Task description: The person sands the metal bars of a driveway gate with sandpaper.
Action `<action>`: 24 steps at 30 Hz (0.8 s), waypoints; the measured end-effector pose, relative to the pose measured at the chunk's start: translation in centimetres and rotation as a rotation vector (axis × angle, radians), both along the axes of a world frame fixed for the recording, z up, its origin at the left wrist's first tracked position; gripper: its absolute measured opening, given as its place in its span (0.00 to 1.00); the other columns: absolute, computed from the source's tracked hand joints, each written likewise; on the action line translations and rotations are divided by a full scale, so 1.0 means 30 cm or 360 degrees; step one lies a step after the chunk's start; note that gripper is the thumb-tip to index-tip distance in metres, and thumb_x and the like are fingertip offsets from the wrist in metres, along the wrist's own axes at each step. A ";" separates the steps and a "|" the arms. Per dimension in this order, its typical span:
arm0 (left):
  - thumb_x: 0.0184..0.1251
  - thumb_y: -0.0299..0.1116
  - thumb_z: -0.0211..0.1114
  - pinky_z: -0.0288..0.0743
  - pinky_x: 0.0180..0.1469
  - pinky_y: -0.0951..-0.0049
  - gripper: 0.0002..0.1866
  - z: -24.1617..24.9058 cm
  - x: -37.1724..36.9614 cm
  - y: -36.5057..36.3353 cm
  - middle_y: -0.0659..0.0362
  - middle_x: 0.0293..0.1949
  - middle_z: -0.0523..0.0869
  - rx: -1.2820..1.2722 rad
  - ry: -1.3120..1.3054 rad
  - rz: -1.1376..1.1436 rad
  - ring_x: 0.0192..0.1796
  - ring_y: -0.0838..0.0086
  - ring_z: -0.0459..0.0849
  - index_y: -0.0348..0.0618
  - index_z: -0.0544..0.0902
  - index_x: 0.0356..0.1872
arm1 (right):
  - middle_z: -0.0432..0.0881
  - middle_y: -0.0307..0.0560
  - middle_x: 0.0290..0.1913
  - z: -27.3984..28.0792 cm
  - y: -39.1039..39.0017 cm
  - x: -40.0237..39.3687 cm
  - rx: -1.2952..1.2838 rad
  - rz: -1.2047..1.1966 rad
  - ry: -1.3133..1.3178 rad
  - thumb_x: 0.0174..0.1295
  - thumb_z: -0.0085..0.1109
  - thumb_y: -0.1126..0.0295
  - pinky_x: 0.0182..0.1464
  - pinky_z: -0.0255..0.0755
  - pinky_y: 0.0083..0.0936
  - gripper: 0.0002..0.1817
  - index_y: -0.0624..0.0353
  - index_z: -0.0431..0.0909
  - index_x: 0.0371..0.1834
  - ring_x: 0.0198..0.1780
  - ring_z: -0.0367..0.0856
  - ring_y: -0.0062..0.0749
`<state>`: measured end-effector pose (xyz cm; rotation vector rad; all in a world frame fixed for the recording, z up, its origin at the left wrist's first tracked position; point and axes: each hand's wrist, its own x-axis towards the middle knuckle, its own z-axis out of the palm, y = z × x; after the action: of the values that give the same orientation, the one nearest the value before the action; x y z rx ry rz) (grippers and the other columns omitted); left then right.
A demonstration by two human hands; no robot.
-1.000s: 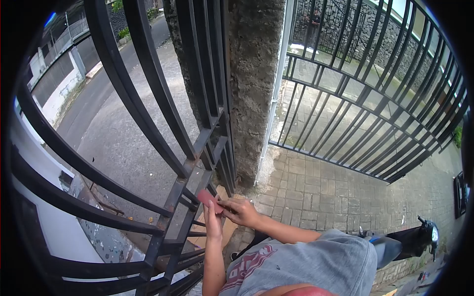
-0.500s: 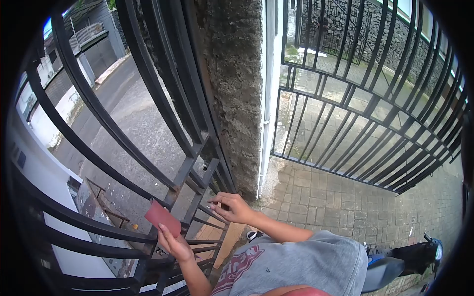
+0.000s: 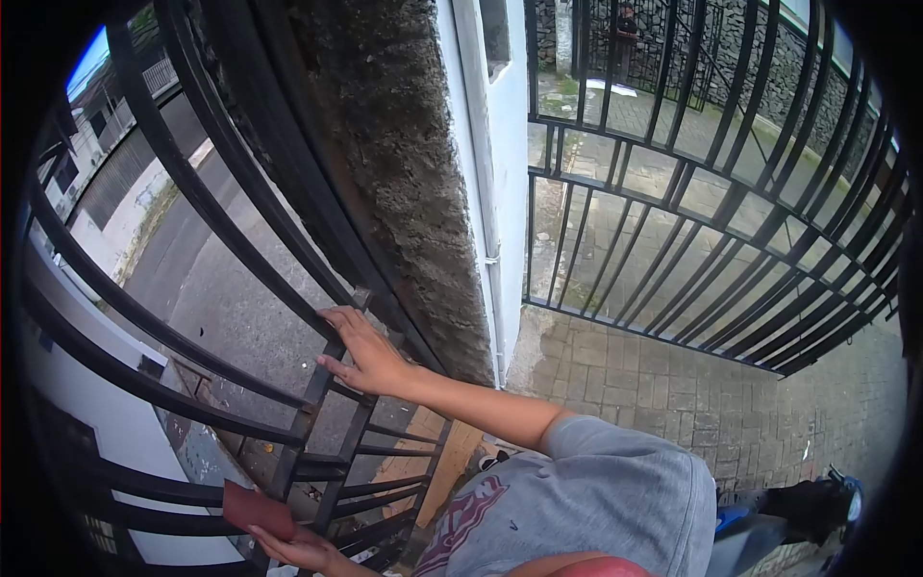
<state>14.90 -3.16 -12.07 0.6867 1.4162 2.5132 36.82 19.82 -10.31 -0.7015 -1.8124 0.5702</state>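
Observation:
My left hand, low in the view, is closed on a flat reddish-brown rectangular piece, its fingers along the lower edge. That piece overlaps the bars of a black metal gate in this view. Higher up, my right hand lies across the gate's upper rail near the rough wall. Its fingers are stretched over the rail, with the thumb spread apart from them. My grey shirt fills the bottom of the view.
A rough concrete and white-painted wall end stands beside my right arm. Across the brick paving is a second black barred gate. A parked motorbike is at lower right. Beyond the near gate runs a street.
My right hand has gone from hovering beside the gate to lying on its rail. My left hand, with the reddish-brown piece, has moved down and left. The view has shifted.

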 end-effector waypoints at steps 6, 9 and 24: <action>0.79 0.42 0.49 0.56 0.75 0.57 0.30 -0.029 0.081 0.048 0.33 0.65 0.71 -0.0008 0.0023 -0.0239 0.68 0.51 0.72 0.20 0.65 0.66 | 0.66 0.64 0.64 -0.052 0.026 -0.025 -0.0031 -0.0002 -0.0052 0.63 0.64 0.61 0.71 0.60 0.42 0.37 0.69 0.58 0.68 0.67 0.65 0.58; 0.80 0.43 0.49 0.57 0.74 0.58 0.30 -0.012 0.155 0.077 0.32 0.64 0.72 0.0024 0.0023 -0.0429 0.67 0.51 0.74 0.19 0.65 0.66 | 0.67 0.66 0.65 -0.061 0.073 -0.025 -0.0057 -0.0030 -0.0085 0.63 0.65 0.59 0.71 0.61 0.41 0.38 0.73 0.60 0.68 0.66 0.67 0.56; 0.78 0.43 0.55 0.63 0.68 0.61 0.27 -0.098 0.175 0.010 0.43 0.61 0.76 -0.0250 -0.0198 -0.0617 0.64 0.62 0.74 0.25 0.71 0.62 | 0.79 0.58 0.52 -0.028 0.182 -0.149 -0.0460 0.0287 0.0326 0.62 0.69 0.55 0.57 0.73 0.33 0.36 0.67 0.65 0.65 0.54 0.79 0.38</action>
<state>20.15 -2.86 -15.02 0.6858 1.2785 2.0869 32.35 25.29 -11.13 -0.6478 -1.6266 1.0025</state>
